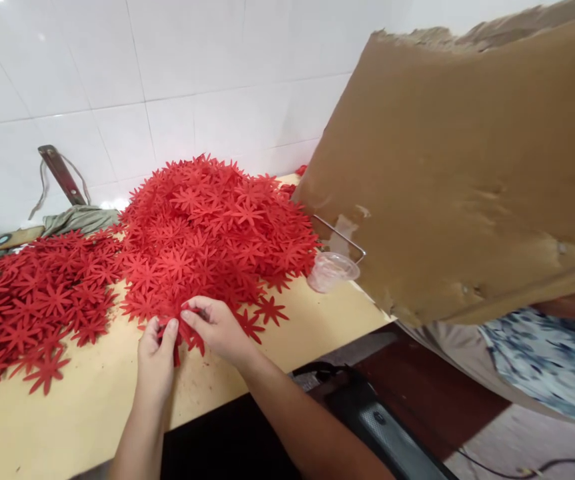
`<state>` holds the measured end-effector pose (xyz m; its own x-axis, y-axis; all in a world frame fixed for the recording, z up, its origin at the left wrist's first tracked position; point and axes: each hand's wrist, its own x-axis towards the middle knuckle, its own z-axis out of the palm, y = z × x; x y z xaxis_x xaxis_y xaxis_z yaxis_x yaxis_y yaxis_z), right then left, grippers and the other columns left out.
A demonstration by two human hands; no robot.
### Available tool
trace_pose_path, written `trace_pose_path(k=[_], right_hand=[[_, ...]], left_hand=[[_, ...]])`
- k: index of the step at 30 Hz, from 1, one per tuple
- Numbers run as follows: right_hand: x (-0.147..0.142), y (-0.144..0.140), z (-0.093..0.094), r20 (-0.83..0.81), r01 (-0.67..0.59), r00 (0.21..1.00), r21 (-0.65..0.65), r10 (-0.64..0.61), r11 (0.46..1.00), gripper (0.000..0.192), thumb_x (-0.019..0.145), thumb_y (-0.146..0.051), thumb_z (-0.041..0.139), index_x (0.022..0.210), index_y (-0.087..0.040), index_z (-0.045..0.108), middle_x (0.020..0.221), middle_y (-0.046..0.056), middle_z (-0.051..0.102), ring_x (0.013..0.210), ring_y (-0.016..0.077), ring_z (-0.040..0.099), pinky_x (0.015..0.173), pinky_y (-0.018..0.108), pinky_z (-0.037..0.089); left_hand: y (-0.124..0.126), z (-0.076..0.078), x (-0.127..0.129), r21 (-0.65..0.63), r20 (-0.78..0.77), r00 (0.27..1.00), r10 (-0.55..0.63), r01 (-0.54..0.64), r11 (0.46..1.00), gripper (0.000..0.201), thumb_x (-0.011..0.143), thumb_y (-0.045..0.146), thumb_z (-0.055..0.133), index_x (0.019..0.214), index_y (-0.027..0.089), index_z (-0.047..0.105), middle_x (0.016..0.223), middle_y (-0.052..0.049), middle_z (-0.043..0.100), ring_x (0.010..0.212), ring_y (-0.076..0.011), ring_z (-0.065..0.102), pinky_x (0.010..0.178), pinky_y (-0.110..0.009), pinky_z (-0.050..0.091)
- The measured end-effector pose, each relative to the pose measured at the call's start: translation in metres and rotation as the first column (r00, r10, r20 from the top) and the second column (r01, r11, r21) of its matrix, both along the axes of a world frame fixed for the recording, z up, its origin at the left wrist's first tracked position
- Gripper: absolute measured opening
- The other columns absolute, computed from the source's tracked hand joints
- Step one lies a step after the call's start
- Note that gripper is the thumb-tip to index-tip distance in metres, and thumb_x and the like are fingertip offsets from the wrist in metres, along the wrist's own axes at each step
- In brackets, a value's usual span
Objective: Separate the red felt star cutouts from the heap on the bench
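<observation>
The person's left hand (153,357) and right hand (220,330) each pinch a red flower cutout (176,328) between thumb and fingers, at the near edge of a tall heap of red flower cutouts (207,227) on the table (312,323). A lower, darker heap (42,293) lies to the left. The handling of this piece appears underway, since both hands grip it; which heap is finished and which is left, one cannot tell.
</observation>
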<state>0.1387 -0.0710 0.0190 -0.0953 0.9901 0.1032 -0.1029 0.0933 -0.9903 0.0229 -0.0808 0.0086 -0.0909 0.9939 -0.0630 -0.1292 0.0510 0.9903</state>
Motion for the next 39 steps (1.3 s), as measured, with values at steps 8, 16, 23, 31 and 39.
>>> trace_pose_path(k=[8,16,23,31,39], right_hand=[[0.026,0.027,0.003,-0.193,0.298,0.928,-0.133,-0.32,0.945,0.035,0.062,-0.044,0.069,0.079,-0.018,0.054,0.063,-0.004,0.052,0.055,0.0074,0.046,0.054,0.022,0.042],[0.028,0.023,0.009,-0.028,0.237,0.971,0.019,-0.237,0.971,0.042,0.073,-0.055,0.059,0.058,-0.019,0.042,0.052,-0.006,0.036,0.049,0.0057,0.031,0.047,0.022,0.028],[0.019,0.014,0.013,0.099,0.037,0.994,0.072,-0.044,0.997,0.044,0.074,-0.05,0.059,0.055,-0.019,0.035,0.054,-0.006,0.032,0.052,0.0051,0.03,0.048,0.021,0.025],[0.02,0.016,0.011,0.165,-0.078,0.985,0.152,0.052,0.985,0.031,0.083,-0.037,0.051,0.061,-0.018,0.042,0.058,-0.006,0.038,0.055,0.006,0.034,0.054,0.021,0.03],[0.017,0.032,0.013,0.162,-0.093,0.985,0.197,0.062,0.976,0.03,0.085,-0.035,0.047,0.061,-0.017,0.043,0.06,-0.005,0.04,0.059,0.0068,0.038,0.061,0.022,0.033]], left_hand=[[0.004,0.004,0.005,-0.043,0.114,0.987,0.115,-0.11,0.993,0.038,0.055,0.039,0.078,0.076,0.015,0.057,0.061,0.006,0.056,0.053,-0.0045,0.049,0.056,-0.017,0.04],[0.006,0.011,0.005,0.024,0.067,0.998,0.016,-0.018,1.0,0.043,0.062,0.032,0.077,0.101,0.017,0.066,0.068,0.003,0.058,0.058,-0.0063,0.053,0.058,-0.018,0.044],[0.012,0.014,0.009,0.018,0.1,0.995,0.024,-0.026,1.0,0.042,0.056,0.036,0.08,0.09,0.016,0.065,0.061,0.005,0.057,0.048,-0.0045,0.049,0.049,-0.017,0.039],[0.018,0.019,0.012,-0.054,0.293,0.948,0.122,-0.111,0.992,0.042,0.046,0.028,0.083,0.073,0.015,0.055,0.051,0.008,0.057,0.038,-0.0023,0.042,0.04,-0.015,0.031],[0.027,0.034,0.005,-0.2,0.501,0.859,0.104,-0.002,0.98,0.03,0.061,0.015,0.072,0.059,0.016,0.042,0.043,0.009,0.044,0.038,-0.0023,0.038,0.038,-0.016,0.028]])
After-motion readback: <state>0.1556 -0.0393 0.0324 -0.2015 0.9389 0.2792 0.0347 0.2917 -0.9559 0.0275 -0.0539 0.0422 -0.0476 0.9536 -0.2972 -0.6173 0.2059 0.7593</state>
